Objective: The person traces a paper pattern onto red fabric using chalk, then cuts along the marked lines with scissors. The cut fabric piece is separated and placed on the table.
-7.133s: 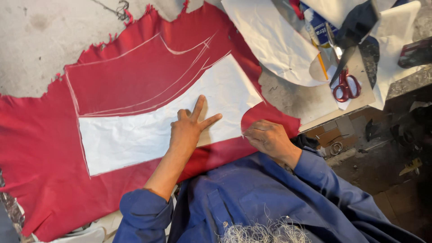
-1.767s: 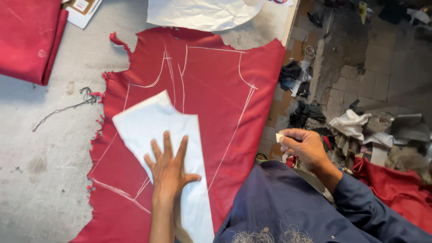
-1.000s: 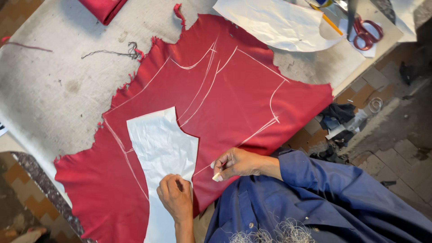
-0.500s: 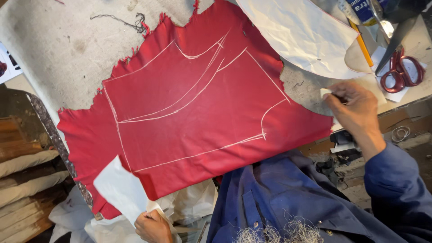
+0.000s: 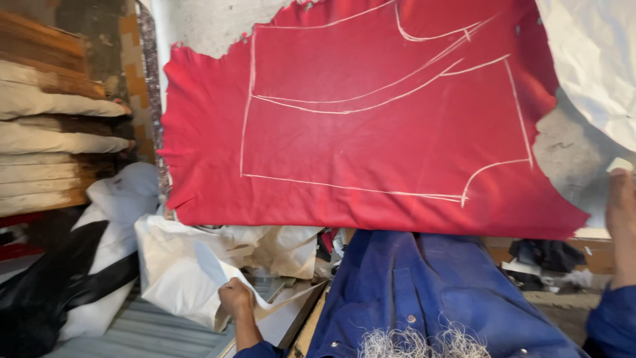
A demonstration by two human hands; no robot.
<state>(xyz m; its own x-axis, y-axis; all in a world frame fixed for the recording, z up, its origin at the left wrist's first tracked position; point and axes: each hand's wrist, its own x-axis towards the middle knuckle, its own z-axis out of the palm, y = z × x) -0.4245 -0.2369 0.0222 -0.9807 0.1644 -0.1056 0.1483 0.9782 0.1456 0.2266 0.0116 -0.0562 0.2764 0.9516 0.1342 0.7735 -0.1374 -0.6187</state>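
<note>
A red hide (image 5: 384, 139) lies spread on the grey table (image 5: 205, 23), with white chalk outlines of a pattern drawn on it. Below the table's near edge, my left hand (image 5: 235, 298) is closed on a white paper pattern piece (image 5: 212, 265), held over a heap of white paper. At the far right edge, my right hand (image 5: 623, 205) rests beside the hide and pinches a small white piece of chalk (image 5: 621, 164).
A large white paper sheet (image 5: 589, 59) covers the table's upper right. Stacked tan and brown hides (image 5: 53, 139) lie on shelves at the left. White and black bags (image 5: 86, 265) and crumpled paper (image 5: 265, 248) sit under the table. My blue jacket (image 5: 430, 292) fills the bottom centre.
My left hand has carried the paper pattern off the hide and down below the table edge. My right hand has moved out to the hide's right side with the chalk.
</note>
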